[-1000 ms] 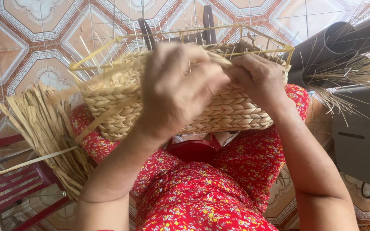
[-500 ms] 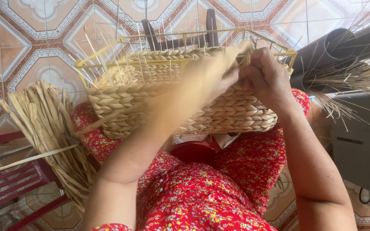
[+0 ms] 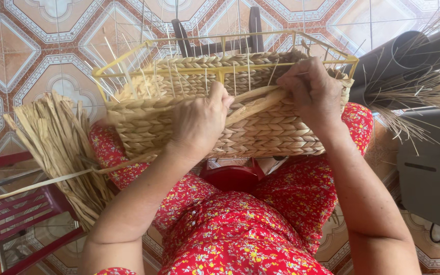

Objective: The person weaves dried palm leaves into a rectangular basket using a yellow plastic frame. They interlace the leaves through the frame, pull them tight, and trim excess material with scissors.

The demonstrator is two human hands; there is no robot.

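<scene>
Lower left of frame: bundle of dried straw [image 3: 59, 147] is lying by my knee, w/in easy reach for feeding strands. Centre: I'm propping the half-woven basket [image 3: 260, 135] on my lap, yellow wire frame [image 3: 220, 71] facing up so the rim's workable. My left hand [image 3: 199, 122] is curling shut, pinching a flat strand [image 3: 253, 104] & pressing it down. Right of centre, my right hand [image 3: 311, 94] is gripping the strand's other end against the rim, fingers closed.
</scene>
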